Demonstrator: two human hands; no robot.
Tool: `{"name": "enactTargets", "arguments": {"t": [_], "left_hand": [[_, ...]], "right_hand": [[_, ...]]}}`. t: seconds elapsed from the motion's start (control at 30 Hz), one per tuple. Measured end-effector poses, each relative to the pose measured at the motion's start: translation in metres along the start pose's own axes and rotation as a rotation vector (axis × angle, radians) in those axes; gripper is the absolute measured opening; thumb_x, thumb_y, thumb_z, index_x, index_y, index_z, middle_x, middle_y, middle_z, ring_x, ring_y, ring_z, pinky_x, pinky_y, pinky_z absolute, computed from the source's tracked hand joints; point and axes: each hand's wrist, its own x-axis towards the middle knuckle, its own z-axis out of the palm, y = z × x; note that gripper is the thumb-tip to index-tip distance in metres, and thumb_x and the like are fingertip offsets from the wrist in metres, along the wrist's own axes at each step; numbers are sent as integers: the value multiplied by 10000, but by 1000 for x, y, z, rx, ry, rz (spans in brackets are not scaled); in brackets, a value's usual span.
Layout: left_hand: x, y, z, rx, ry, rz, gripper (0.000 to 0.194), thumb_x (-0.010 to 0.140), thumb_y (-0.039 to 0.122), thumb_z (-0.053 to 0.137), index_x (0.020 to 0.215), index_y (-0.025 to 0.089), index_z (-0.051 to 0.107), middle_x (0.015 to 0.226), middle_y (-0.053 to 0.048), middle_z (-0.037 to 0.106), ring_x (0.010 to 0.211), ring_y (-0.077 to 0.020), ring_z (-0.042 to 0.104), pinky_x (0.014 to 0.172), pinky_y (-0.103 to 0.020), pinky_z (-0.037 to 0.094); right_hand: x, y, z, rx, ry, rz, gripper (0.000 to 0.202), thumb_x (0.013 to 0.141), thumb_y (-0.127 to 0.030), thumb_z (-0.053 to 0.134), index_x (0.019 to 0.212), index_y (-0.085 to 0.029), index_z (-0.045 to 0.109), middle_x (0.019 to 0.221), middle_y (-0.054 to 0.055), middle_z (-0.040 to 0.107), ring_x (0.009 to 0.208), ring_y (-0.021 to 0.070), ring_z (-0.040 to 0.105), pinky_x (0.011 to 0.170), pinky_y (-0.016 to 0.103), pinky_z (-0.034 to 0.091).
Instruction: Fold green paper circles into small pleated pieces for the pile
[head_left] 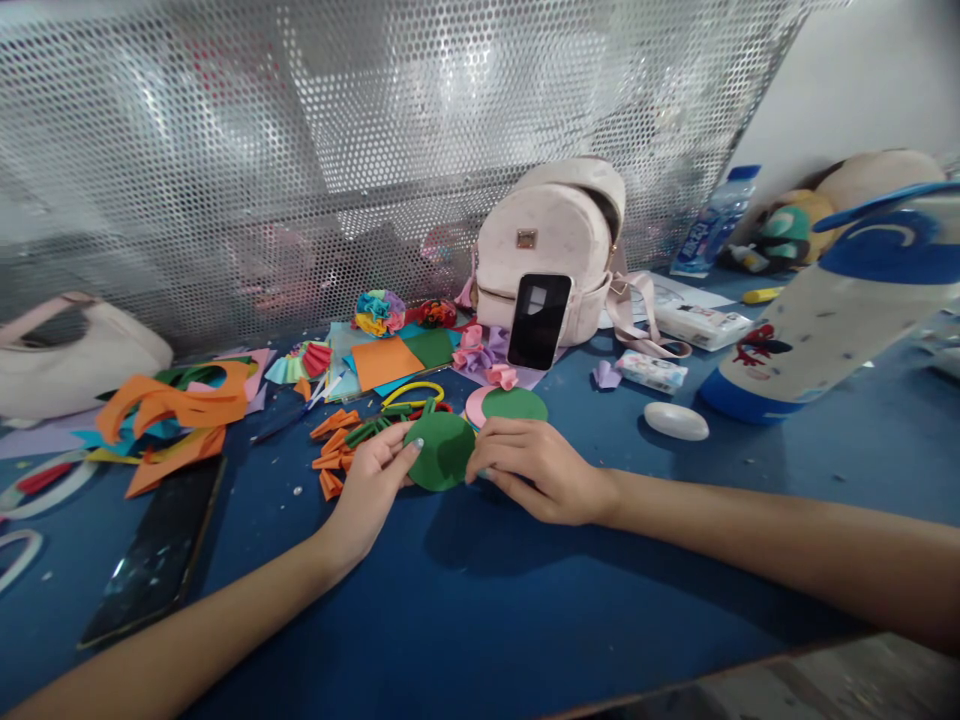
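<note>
Disc of green paper (442, 458), held upright above the middle of a blue tabletop (487, 620). The left hand (375, 480) grips its left side, the thumb on the near face and the fingers behind. The right hand (547, 470) stands at the right edge, palm down with fingers curled; whether these pinch the paper cannot be told, since the knuckles screen the fingertips.

Just beyond the left hand lie orange folded pieces (330, 455) and green folded pieces (367, 428). Behind the right hand, a second green disc (517, 403) partly overlaps a pink disc (475, 408). A yellow loop handle (421, 385) lies farther back, near an orange sheet (386, 362). An upright phone (538, 320) stands before a pale backpack (536, 225), with pink curled pieces (471, 350) to its left. At the right are a white oval object (676, 421) and a large blue-lidded bottle (817, 335); at the left, a dark phone (154, 550) lies flat, near orange paper strips (180, 400).
</note>
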Motion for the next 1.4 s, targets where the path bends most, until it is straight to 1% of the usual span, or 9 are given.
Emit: {"name": "enactTargets", "arguments": {"t": [0.17,0.37,0.57,0.67,0.8,1.07,1.4], "left_hand": [[-1,1,1,3,10,6,483,849,425,761,1235,143,692,1161,-133,765,1024,-290,733,744,-298,604],[1,-1,0,-8,-11,-5,463,857,420,751,1235,158,698,1175,-136,761,1042,-300,728,801,-342,606],[1,0,0,-19,-31,-9,446,844,411,761,1206,154,714,1190,-137,754,1057,-305,720,827,-363,605],[1,0,0,-11,-32,-12,441,850,408,756,1208,154,715,1185,-138,755,1051,-303,721,825,-361,606],[1,0,-1,6,-25,-14,430,851,414,754,1189,150,727,1162,-137,761,1039,-301,722,820,-359,605],[1,-1,-2,21,-48,-1,401,872,409,734,1190,165,733,1166,-124,758,1050,-292,713,828,-349,597],[1,-1,-1,32,-32,-13,419,848,421,750,1178,165,737,1169,-125,757,1051,-297,707,818,-354,595]], "right_hand": [[0,1,1,30,-20,8,275,1020,-163,365,989,-172,638,905,83,695,867,195,608,777,311,492],[-1,0,0,42,11,-21,263,1010,-148,376,975,-169,636,881,79,692,839,192,603,761,310,494],[1,-2,-1,28,29,-56,260,1016,-138,389,1118,-179,624,1046,96,732,976,203,636,883,351,516],[1,-2,-2,-5,65,-12,262,1015,-142,386,1121,-186,622,1070,95,729,986,205,645,898,371,515],[2,-1,-1,-24,96,66,288,1021,-144,365,1125,-197,628,1053,88,726,966,204,643,868,372,516],[1,-1,0,-15,61,41,270,1016,-150,392,1126,-195,635,1048,90,729,978,208,646,877,371,518],[1,0,0,-8,-30,1,321,1026,-135,369,1209,-163,631,1112,105,720,1074,216,624,932,369,523]]}}
